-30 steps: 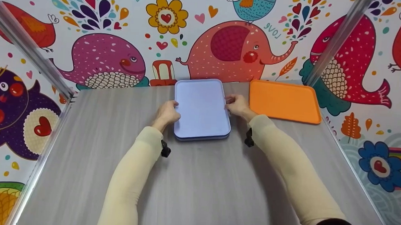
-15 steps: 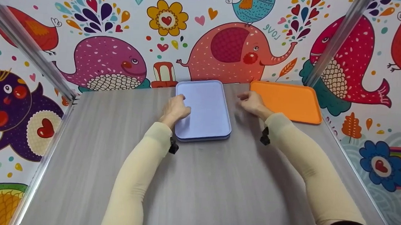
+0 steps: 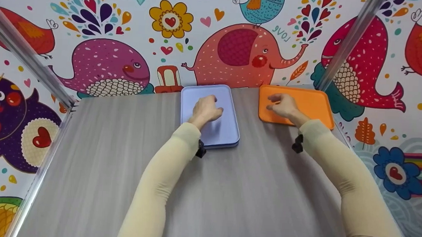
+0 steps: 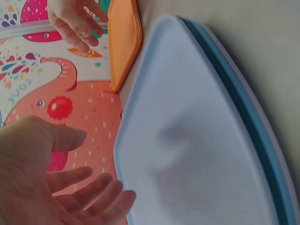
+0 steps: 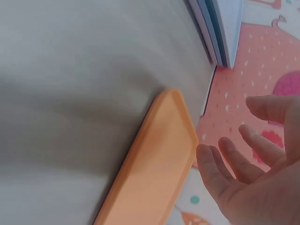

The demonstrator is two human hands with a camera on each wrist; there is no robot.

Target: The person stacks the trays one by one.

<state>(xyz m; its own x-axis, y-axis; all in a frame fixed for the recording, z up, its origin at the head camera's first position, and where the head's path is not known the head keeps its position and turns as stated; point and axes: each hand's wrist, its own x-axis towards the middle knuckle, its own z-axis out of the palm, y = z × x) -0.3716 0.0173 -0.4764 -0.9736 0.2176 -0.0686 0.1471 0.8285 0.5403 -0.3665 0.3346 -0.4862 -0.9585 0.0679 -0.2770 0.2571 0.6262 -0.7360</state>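
Observation:
A stack of trays with a light lavender-blue tray (image 3: 227,124) on top lies near the back wall. In the left wrist view, darker teal and pale edges show beneath the top tray (image 4: 201,140). My left hand (image 3: 206,110) hovers over this stack, fingers loosely bent and holding nothing; its shadow falls on the tray. To the right lies an orange tray (image 3: 312,109), set lengthwise along the wall. My right hand (image 3: 284,106) is above its left part, thumb and fingers apart with nothing between them, as the right wrist view of the hand (image 5: 258,168) also shows.
A grey wood-grain table (image 3: 122,157) carries the trays. Behind it and at both sides rise walls printed with cartoon animals (image 3: 239,55). Metal posts (image 3: 348,46) stand at the back corners. A strip of bare table separates the stack from the orange tray.
Both hands have let go of the lavender-blue tray's sides and moved right. The left hand is now over the stack, the right hand over the orange tray. The trays stay put.

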